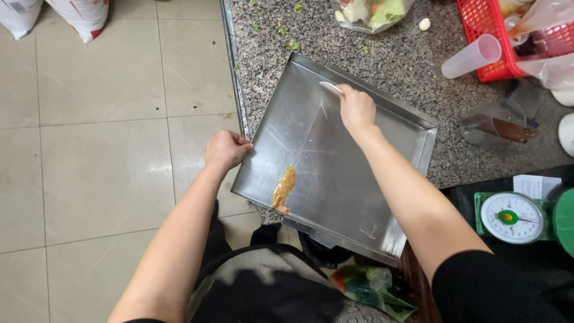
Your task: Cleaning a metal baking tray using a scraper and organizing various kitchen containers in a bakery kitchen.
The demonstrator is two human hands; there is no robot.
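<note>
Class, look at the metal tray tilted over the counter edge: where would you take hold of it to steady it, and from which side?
Probably the raised rim on the metal tray, at the edge overhanging the granite counter, coming from the floor side. The left hand already has its grip there; the upturned lip gives fingers purchase, and that side is clear of the orange paste.

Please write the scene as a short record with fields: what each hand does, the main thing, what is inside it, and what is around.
Left hand: left hand grips the left edge of the metal tray
Right hand: right hand holds a white scraper against the tray's inside, near the far rim
Tray: tilted, partly over the edge of the granite counter
Inside tray: streak of orange-brown paste near the lower left
Around: red basket, plastic cup, green kitchen scale
</note>
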